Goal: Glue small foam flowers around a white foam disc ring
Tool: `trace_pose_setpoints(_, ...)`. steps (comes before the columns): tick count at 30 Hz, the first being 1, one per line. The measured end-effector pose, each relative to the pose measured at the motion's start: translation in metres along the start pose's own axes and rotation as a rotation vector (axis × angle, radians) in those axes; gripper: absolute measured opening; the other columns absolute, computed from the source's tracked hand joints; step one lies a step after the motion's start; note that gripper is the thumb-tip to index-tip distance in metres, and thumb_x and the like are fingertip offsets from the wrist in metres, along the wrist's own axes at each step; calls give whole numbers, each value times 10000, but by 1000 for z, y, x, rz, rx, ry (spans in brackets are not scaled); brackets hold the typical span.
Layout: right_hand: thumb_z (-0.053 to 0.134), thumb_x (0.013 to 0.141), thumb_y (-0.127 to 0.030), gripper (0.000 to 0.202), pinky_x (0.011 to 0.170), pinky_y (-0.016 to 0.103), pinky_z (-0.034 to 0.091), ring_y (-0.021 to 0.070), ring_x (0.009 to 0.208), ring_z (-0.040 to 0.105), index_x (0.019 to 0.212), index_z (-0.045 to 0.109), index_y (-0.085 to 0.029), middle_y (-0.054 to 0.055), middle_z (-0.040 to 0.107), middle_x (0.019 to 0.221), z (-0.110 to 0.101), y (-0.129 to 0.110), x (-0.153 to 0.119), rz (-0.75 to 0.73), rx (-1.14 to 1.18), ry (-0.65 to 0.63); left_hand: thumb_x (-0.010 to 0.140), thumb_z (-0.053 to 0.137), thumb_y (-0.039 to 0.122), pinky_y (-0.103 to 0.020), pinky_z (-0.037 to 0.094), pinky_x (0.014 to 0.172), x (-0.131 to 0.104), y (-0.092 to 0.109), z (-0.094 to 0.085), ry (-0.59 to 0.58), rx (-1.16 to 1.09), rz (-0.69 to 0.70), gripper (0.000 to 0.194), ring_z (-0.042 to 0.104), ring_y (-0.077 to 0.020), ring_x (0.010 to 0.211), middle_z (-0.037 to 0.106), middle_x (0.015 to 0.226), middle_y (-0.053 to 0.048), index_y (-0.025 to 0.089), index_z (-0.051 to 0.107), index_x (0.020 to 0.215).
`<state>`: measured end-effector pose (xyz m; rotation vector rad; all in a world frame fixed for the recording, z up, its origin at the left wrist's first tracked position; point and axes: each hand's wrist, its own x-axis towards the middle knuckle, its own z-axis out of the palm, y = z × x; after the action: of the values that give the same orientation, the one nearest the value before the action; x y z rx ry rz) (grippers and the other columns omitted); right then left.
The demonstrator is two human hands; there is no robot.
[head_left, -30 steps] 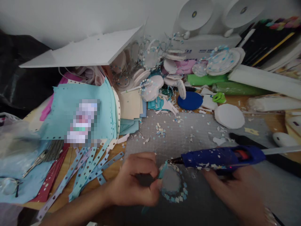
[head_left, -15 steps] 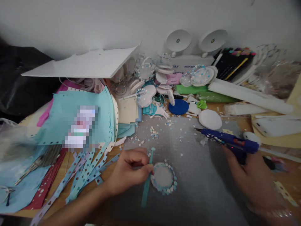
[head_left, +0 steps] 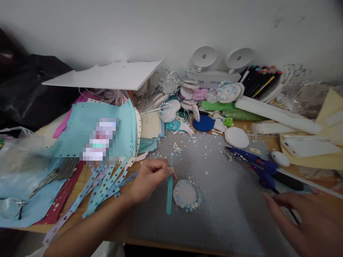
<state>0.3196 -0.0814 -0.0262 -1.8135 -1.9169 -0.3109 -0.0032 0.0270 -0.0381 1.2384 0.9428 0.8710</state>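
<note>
Between the thumb and fingers of my left hand [head_left: 152, 178] is a narrow teal stick [head_left: 169, 198], held upright over the grey mat [head_left: 214, 217]. Just right of it lies a round white disc [head_left: 187, 193] with small blue and white pieces around its rim. My right hand [head_left: 302, 217], at the lower right, holds nothing and has its thumb and fingers apart. Beyond it a blue glue gun [head_left: 257, 160] lies on its side, its dark nozzle pointing left. Tiny loose paper pieces [head_left: 177, 148] are scattered on the mat's upper part.
Punched paper strips [head_left: 99, 192] and teal sheets [head_left: 80, 125] fill the left, with a blurred-out phone-like object on the sheets. Decorated discs [head_left: 170, 110], a blue disc [head_left: 203, 123] and a white disc [head_left: 236, 137] stand along the back. White rolls [head_left: 278, 114] lie at the right.
My right hand has let go of the glue gun, which now lies on the mat, and has drawn back toward the lower right. My left hand still holds the teal stick.
</note>
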Motion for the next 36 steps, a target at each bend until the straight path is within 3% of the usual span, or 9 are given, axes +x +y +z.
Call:
trace_pose_setpoints(4,543,891,-243,101,671,435,507,277,751,637,936,627,-210,115,668,875,5,-59,24,-309,24,-25,794,615,275,-233,407,569,-2,-1,0,-10,-29,-73,259,506,-117,579,619,586,-19,151,696,582)
trace_pose_setpoints(8,502,896,-90,242,811,390,496,225,907,623,1048,667,-181,80,701,972,25,-122,57,-652,199,42,801,603,324,-220,363,529,-2,-2,-1,-33,-54,-119,291,432,-103,556,524,554,3,139,661,585)
trace_pose_setpoints(11,469,922,-109,246,828,365,492,200,918,621,1008,695,-157,55,728,972,40,-144,73,-830,281,92,791,604,348,-211,309,493,-1,-1,-2,-58,-57,-122,364,338,-90,538,386,526,36,149,511,501)
trace_pose_setpoints(14,452,924,-106,250,817,351,511,196,871,636,963,700,-112,79,740,964,47,-142,80,-911,317,113,791,594,356,-211,284,483,0,1,0,-38,-80,-138,393,301,-82,524,332,519,47,159,438,488)
trace_pose_setpoints(20,509,893,-83,216,721,338,572,179,763,666,1043,623,-187,47,731,840,49,-104,76,-619,499,121,850,530,369,-216,312,490,-3,5,9,0,194,-74,380,386,-95,508,474,490,17,142,633,564)
trace_pose_setpoints(25,598,859,-95,158,599,318,552,174,661,663,924,576,-238,21,678,814,68,-84,57,79,804,239,839,572,325,-191,301,456,-3,6,11,1,377,64,275,396,-85,499,529,535,12,137,653,657)
trace_pose_setpoints(27,573,890,-148,88,542,311,534,168,597,645,910,562,-233,9,640,767,72,-83,52,236,954,197,819,595,291,-185,294,454,-3,5,12,-58,443,86,195,387,-80,499,531,557,20,136,675,733)
trace_pose_setpoints(31,529,923,-188,86,481,294,511,151,522,600,852,533,-238,-8,593,692,71,-87,51,287,1158,41,793,610,201,-182,309,491,-5,1,14,-216,566,146,101,425,-74,530,571,643,16,142,689,816)
trace_pose_setpoints(36,505,924,-165,128,447,262,501,132,485,574,828,537,-243,-24,570,637,63,-91,54,270,1145,-68,815,557,126,-179,296,503,-5,-2,14,-278,643,232,157,421,-63,522,489,573,40,138,620,672)
